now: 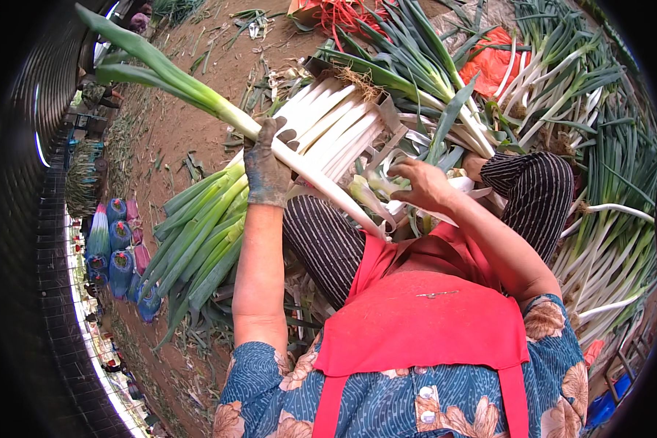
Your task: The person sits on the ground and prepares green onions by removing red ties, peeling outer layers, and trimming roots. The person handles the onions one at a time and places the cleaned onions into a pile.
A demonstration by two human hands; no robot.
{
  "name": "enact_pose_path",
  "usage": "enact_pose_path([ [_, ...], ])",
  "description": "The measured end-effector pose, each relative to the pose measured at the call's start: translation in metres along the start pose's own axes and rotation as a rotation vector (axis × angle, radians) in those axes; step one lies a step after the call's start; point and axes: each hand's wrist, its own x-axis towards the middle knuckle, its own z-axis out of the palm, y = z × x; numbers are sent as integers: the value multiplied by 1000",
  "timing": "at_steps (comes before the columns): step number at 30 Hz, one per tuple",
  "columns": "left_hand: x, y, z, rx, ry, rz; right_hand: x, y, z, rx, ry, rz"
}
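Observation:
My left hand (268, 164), in a worn grey-blue work glove, grips a long leek (328, 186) by its white stem. The leek's green leaves point to the upper left and its lower end lies against the red apron at my lap. My bare right hand (422, 185) is raised over stripped leek leaves (369, 197), fingers apart and curved, with nothing clearly held. Beyond my left hand, trimmed leeks (339, 128) lie side by side in a metal frame (391, 117), their roots at the far end and their green tops (202, 241) spreading to the left.
Untrimmed leeks (607, 263) are heaped along the right, with more (416, 60) ahead. Red ties (350, 16) and a red plastic bag (493, 63) lie beyond. Wrapped bundles (120, 263) stand at the left on soil strewn with leaf scraps. My bent legs flank the stripped leaves.

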Motion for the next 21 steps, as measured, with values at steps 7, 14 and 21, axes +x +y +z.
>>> enact_pose_path([
  [7,-7,24,-2,-212,-171,16,34,-71,25,861,-5,16],
  [14,-16,41,-21,-206,-249,51,36,-99,37,678,125,-138],
  [21,-23,40,-27,-166,-182,108,34,-104,44,691,95,-96],
])
